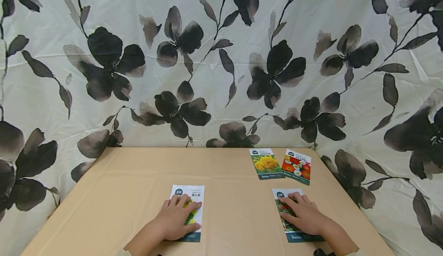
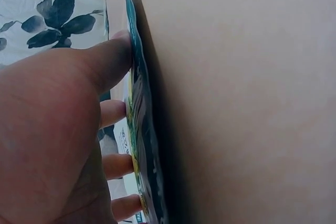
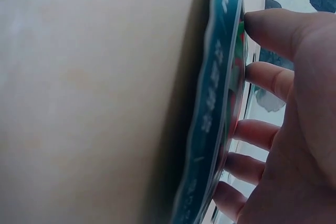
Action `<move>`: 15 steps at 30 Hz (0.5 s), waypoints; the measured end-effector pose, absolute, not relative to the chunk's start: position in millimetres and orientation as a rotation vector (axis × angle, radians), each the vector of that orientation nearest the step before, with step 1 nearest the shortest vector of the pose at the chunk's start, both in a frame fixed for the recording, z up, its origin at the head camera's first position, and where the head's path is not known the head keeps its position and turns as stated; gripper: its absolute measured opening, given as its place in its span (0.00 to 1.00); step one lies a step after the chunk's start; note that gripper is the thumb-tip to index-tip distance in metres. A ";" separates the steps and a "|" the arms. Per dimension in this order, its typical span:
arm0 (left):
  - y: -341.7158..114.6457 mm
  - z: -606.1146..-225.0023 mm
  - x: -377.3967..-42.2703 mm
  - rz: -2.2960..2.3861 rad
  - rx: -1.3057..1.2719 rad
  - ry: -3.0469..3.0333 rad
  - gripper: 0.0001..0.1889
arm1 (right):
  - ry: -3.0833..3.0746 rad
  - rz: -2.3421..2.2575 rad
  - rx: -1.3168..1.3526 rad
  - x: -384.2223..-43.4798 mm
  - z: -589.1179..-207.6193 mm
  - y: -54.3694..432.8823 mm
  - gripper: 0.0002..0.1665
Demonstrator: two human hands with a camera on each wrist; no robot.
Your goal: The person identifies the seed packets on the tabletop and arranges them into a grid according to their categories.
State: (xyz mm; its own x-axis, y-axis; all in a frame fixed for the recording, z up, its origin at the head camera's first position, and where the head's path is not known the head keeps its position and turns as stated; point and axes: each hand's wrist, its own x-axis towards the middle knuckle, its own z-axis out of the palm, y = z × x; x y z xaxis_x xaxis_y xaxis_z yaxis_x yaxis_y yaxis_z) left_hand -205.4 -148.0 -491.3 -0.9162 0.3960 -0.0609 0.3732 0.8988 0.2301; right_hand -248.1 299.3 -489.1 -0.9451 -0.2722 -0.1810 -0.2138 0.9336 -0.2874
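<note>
Two flower-picture seed packets lie flat on the tan tabletop, one under each hand. On the left one (image 1: 194, 190), white-topped with yellow flowers and a teal lower band, rests my left hand (image 1: 173, 218), fingers spread. In the left wrist view this packet (image 2: 142, 114) is nearly edge-on, thumb and fingertips touching its face. My right hand (image 1: 306, 216) lies across the other packet (image 1: 292, 236), which has red flowers and green leaves. The right wrist view shows fingertips and thumb on that packet (image 3: 210, 103), its teal edge bulging a little. Both hands partly hide the pictures.
Two more packets lie at the back right: one with a yellow flower (image 1: 266, 164), one with red, orange and white flowers (image 1: 296, 167), their edges touching or overlapping. The tan table (image 1: 238, 210) ends against a white cloth (image 1: 221, 87) with dark flowers.
</note>
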 end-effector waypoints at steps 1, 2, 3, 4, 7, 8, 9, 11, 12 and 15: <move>-147.8 -491.2 -205.4 0.327 0.600 2.955 0.36 | 2.873 -0.391 -0.364 -248.2 -489.5 299.0 0.38; -147.6 -490.7 -205.2 0.328 0.598 2.952 0.36 | 2.873 -0.391 -0.364 -248.3 -489.8 298.6 0.38; -147.3 -489.9 -204.8 0.331 0.597 2.949 0.36 | 2.872 -0.392 -0.363 -248.3 -490.2 298.2 0.38; -147.1 -489.3 -204.4 0.332 0.595 2.946 0.36 | 2.872 -0.393 -0.362 -248.4 -490.6 297.8 0.38; -146.8 -489.0 -204.2 0.331 0.589 2.941 0.36 | 2.874 -0.397 -0.363 -248.0 -490.4 296.0 0.37; -146.7 -488.9 -204.2 0.332 0.590 2.940 0.36 | 2.877 -0.396 -0.364 -247.9 -490.2 295.4 0.37; -146.6 -488.9 -204.3 0.333 0.589 2.940 0.36 | 2.878 -0.395 -0.362 -247.8 -490.0 294.7 0.37; -146.5 -489.6 -204.9 0.334 0.586 2.940 0.36 | 2.879 -0.396 -0.364 -248.1 -489.6 293.1 0.37; -146.4 -489.9 -205.1 0.335 0.584 2.939 0.36 | 2.879 -0.394 -0.366 -248.3 -489.6 292.3 0.37; -146.1 -489.7 -205.7 0.334 0.587 2.938 0.36 | 2.871 -0.390 -0.366 -248.6 -488.8 289.6 0.38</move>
